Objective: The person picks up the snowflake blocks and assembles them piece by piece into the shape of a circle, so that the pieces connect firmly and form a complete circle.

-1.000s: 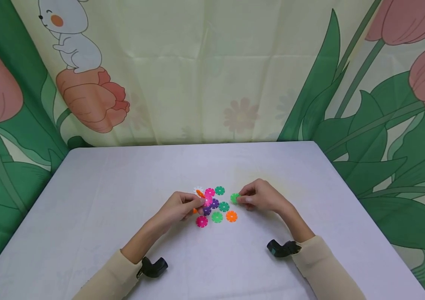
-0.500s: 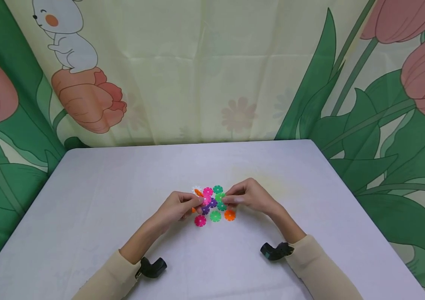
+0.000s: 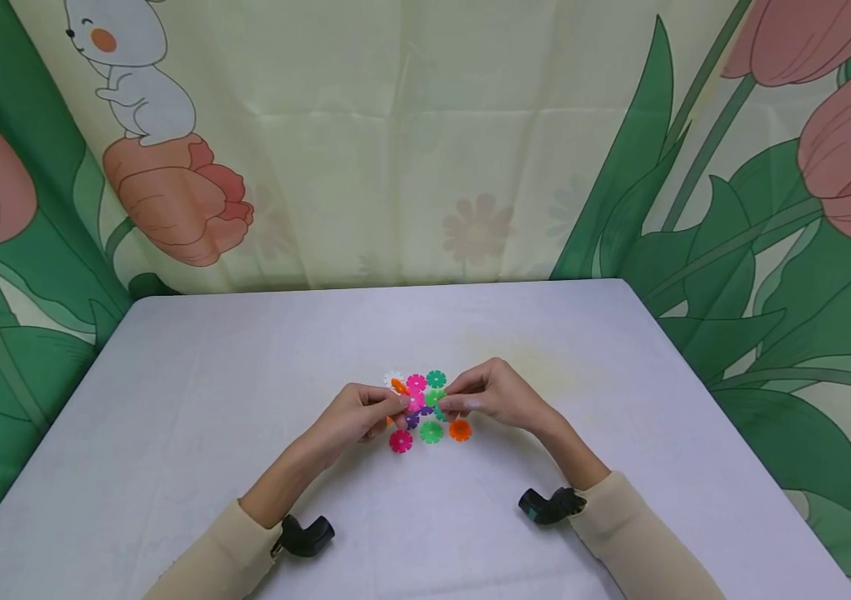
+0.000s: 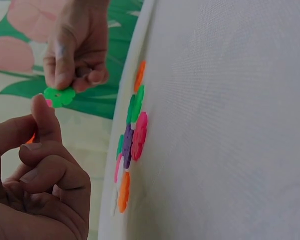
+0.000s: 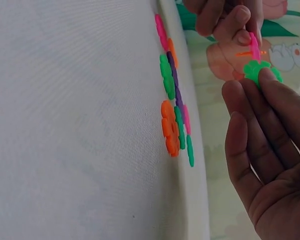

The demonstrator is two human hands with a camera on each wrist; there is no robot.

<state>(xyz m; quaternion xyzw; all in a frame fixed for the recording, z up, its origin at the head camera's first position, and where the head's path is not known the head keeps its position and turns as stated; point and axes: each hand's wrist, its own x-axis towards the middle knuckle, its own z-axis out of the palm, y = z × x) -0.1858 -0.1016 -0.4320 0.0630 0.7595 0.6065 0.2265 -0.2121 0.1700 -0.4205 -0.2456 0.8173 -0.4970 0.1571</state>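
"Where is the light-green flower-shaped disc [image 5: 251,70] now?"

"It is in the air, between the hands; the right hand [image 3: 498,396] pinches its outer edge with thumb and fingertips."

"And the left hand [image 3: 360,414]?"

"It pinches a pink flower-shaped disc [image 3: 415,402]. A thin orange piece [image 3: 399,387] is close beside this one; it seems attached, but I cannot be sure."

"How do both discs meet?"

"In the right wrist view, the green shows its flat face and the pink stands edge-on, so they are crosswise, rim near rim. Whether they interlock, I cannot tell. In my judgement, this crossed angle matters most."

"What lies below?"

"Loose discs, among them an orange one [image 3: 460,430], on the white tablecloth [image 3: 245,350]."
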